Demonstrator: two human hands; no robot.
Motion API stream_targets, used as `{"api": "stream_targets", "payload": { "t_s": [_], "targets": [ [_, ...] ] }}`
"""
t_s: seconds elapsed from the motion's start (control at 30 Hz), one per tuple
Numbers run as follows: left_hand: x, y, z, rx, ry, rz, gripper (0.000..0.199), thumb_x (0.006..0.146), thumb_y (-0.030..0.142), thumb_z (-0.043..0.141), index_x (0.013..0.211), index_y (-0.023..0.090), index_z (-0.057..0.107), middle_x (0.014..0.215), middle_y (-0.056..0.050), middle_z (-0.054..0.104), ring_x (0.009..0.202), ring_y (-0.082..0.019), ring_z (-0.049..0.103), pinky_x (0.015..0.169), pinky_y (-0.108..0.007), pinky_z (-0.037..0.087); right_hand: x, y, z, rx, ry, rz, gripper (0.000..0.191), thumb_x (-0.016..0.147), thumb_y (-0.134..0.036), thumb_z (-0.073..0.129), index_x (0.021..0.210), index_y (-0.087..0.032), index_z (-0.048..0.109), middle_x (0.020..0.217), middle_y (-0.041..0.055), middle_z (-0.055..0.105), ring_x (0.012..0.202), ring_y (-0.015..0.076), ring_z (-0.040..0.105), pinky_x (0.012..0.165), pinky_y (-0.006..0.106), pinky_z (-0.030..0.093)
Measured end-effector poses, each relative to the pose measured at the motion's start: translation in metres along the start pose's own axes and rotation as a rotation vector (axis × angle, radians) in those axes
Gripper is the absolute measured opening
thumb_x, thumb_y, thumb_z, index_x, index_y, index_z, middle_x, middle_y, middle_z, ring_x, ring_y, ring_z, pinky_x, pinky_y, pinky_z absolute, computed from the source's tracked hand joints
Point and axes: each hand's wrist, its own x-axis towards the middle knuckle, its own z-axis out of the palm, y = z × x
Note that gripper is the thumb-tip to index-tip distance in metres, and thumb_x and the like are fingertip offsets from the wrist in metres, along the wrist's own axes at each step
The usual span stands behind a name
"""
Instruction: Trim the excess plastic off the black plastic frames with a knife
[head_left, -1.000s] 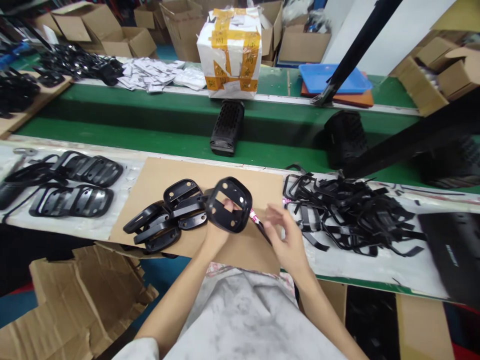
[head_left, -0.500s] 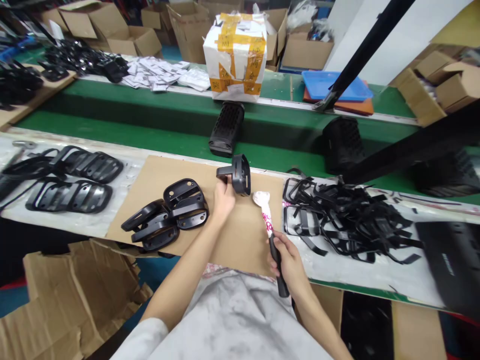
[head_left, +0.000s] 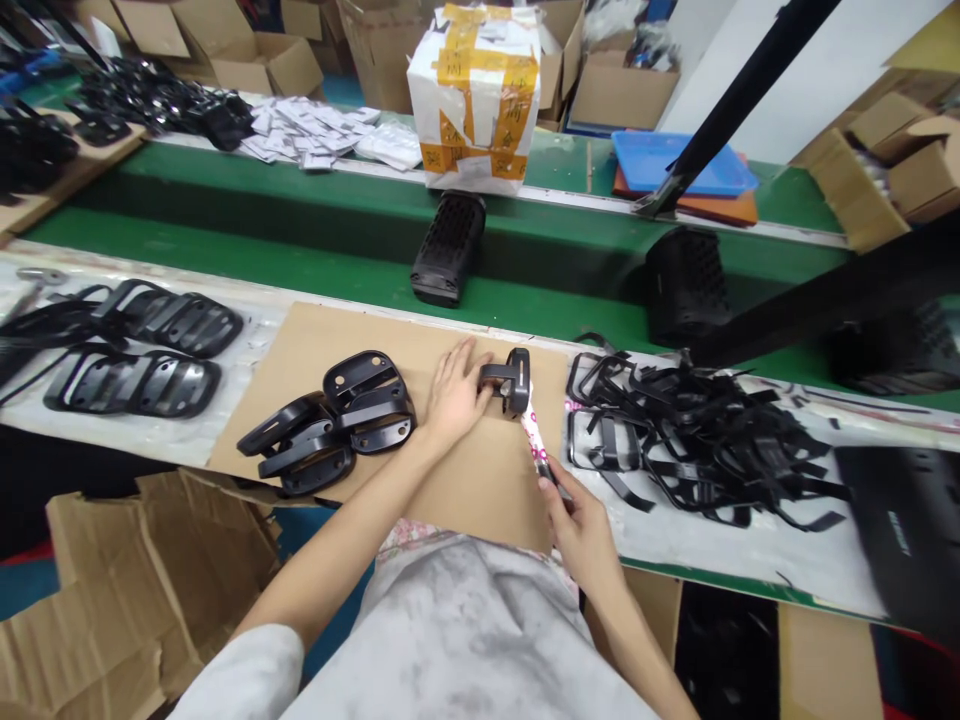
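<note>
My left hand [head_left: 454, 398] rests on the cardboard sheet [head_left: 450, 490] with its outer fingers stretched out. Its thumb and index finger grip the strap end of a black plastic frame [head_left: 517, 380], which stands on edge. My right hand [head_left: 583, 520] is wrapped round the dark handle of a hammer [head_left: 534, 432] with white and pink wrapping. The hammer's head is hidden behind the frame, and whether they touch I cannot tell. Left of my left hand, several similar black plastic frames [head_left: 371, 405] lie on the cardboard.
A tangled pile of black straps [head_left: 705, 440] lies at the right. More black frames [head_left: 169, 385] and a metal hammer [head_left: 37, 278] are at the left. Beyond the cardboard, a black perforated housing [head_left: 450, 250] sits on the green belt [head_left: 300, 240], below a taped white box [head_left: 476, 110].
My left hand has come down onto the cardboard, bringing the frame lower and to the right. The hammer's head has gone from plain sight to behind the frame.
</note>
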Motion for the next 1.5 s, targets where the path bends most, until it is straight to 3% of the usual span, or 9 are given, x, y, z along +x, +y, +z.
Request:
{"api": "stream_targets", "payload": {
  "t_s": [0.2, 0.43, 0.6, 0.77, 0.97, 1.13, 1.2, 1.33, 1.5],
  "targets": [
    [-0.001, 0.005, -0.002, 0.024, -0.026, -0.046, 0.064, 0.095, 0.021, 0.057, 0.157, 0.008, 0.049, 0.172, -0.02, 0.039, 0.163, -0.034, 0.032, 0.136, -0.054, 0.024, 0.0, 0.006, -0.006, -0.141, 0.012, -0.089, 0.06, 0.098, -0.06, 0.067, 0.142, -0.021, 0.074, 0.089, 0.0105, 0.078, 0.074, 0.0276, 0.07, 0.054, 0.035, 0.058],
    [-0.001, 0.01, -0.005, 0.056, -0.067, -0.067, 0.064, 0.094, 0.018, 0.058, 0.156, 0.007, 0.049, 0.174, -0.017, 0.036, 0.165, -0.031, 0.028, 0.138, -0.051, 0.021, -0.009, 0.002, 0.001, -0.02, 0.103, 0.075, 0.08, 0.092, -0.068, 0.072, 0.148, -0.012, 0.069, 0.064, -0.0002, 0.06, 0.047, 0.0119, 0.041, 0.04, 0.024, 0.036],
    [-0.001, 0.012, -0.007, 0.04, -0.079, -0.069, 0.064, 0.092, 0.017, 0.059, 0.155, 0.008, 0.05, 0.174, -0.017, 0.036, 0.166, -0.031, 0.027, 0.138, -0.052, 0.02, -0.016, 0.004, 0.011, 0.11, 0.308, 0.007, 0.081, 0.092, -0.069, 0.073, 0.154, -0.017, 0.064, 0.077, 0.0006, 0.063, 0.053, 0.0101, 0.043, 0.045, 0.023, 0.041],
    [-0.001, 0.011, -0.008, 0.027, -0.058, -0.072, 0.061, 0.093, 0.015, 0.057, 0.153, 0.007, 0.051, 0.173, -0.018, 0.039, 0.165, -0.031, 0.03, 0.138, -0.051, 0.022, -0.008, 0.003, 0.013, 0.078, 0.064, 0.155, 0.086, 0.084, -0.071, 0.08, 0.148, -0.015, 0.069, 0.073, -0.0007, 0.059, 0.05, 0.0085, 0.037, 0.039, 0.021, 0.033],
    [-0.001, 0.011, -0.007, 0.014, -0.05, -0.071, 0.061, 0.093, 0.015, 0.058, 0.153, 0.006, 0.052, 0.173, -0.018, 0.039, 0.165, -0.031, 0.031, 0.138, -0.051, 0.022, -0.015, -0.004, 0.019, 0.182, 0.287, 0.047, 0.091, 0.087, -0.074, 0.075, 0.156, -0.016, 0.059, 0.08, 0.0007, 0.062, 0.051, 0.0083, 0.04, 0.041, 0.021, 0.036],
    [-0.002, 0.009, -0.005, -0.011, -0.026, -0.065, 0.057, 0.093, 0.014, 0.056, 0.15, 0.009, 0.055, 0.172, -0.018, 0.042, 0.164, -0.03, 0.032, 0.137, -0.052, 0.023, -0.007, 0.0, 0.017, 0.133, 0.027, 0.186, 0.087, 0.083, -0.072, 0.079, 0.147, -0.015, 0.066, 0.071, -0.0039, 0.054, 0.048, 0.0082, 0.038, 0.038, 0.02, 0.031],
    [-0.001, 0.007, -0.006, -0.038, -0.023, -0.068, 0.056, 0.093, 0.014, 0.056, 0.149, 0.009, 0.055, 0.171, -0.019, 0.042, 0.164, -0.031, 0.032, 0.137, -0.053, 0.022, -0.005, -0.001, 0.016, 0.175, 0.045, 0.197, 0.087, 0.082, -0.075, 0.079, 0.143, -0.016, 0.065, 0.072, -0.005, 0.053, 0.046, 0.0072, 0.036, 0.037, 0.019, 0.028],
    [0.004, 0.009, -0.011, -0.222, -0.026, -0.12, 0.054, 0.089, 0.011, 0.055, 0.143, 0.011, 0.06, 0.17, -0.018, 0.044, 0.163, -0.032, 0.032, 0.136, -0.054, 0.02, -0.004, -0.01, 0.021, 0.24, 0.165, 0.126, 0.077, 0.082, -0.075, 0.078, 0.132, -0.021, 0.056, 0.061, -0.0119, 0.045, 0.039, 0.0068, 0.03, 0.034, 0.018, 0.024],
    [0.008, 0.038, -0.03, -0.883, -0.036, -0.291, 0.042, 0.092, 0.016, 0.052, 0.132, 0.015, 0.066, 0.152, -0.014, 0.064, 0.148, -0.029, 0.055, 0.13, -0.047, 0.037, 0.01, -0.034, 0.025, 0.109, 0.172, -0.147, 0.055, 0.086, -0.049, 0.084, 0.126, -0.024, 0.057, 0.066, -0.0114, 0.049, 0.042, 0.0073, 0.037, 0.038, 0.02, 0.033]
  ]
}}
